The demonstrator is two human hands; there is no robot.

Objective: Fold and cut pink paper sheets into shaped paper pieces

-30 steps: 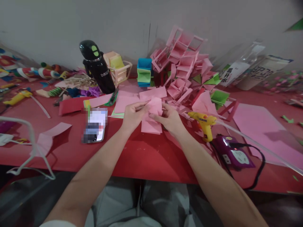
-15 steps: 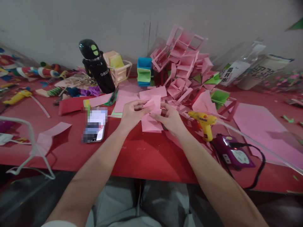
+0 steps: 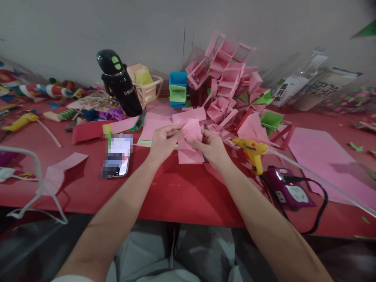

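Observation:
Both my hands meet over the middle of a red table. My left hand pinches the left side of a piece of pink paper, fingers closed on its upper edge. My right hand grips the same paper from the right, thumb and fingers pressed on it. The sheet is partly folded and its lower part hangs toward the table. Behind it lie flat pink sheets and a tall heap of folded pink paper frames.
A phone lies left of my hands, a black bottle behind it. A yellow glue gun and a purple power strip with a black cable sit to the right. Large pink sheet far right; craft scraps at left.
My hands have shifted only slightly; the fingers have worked the fold of the pink paper and its lower flap has swung a little to the right.

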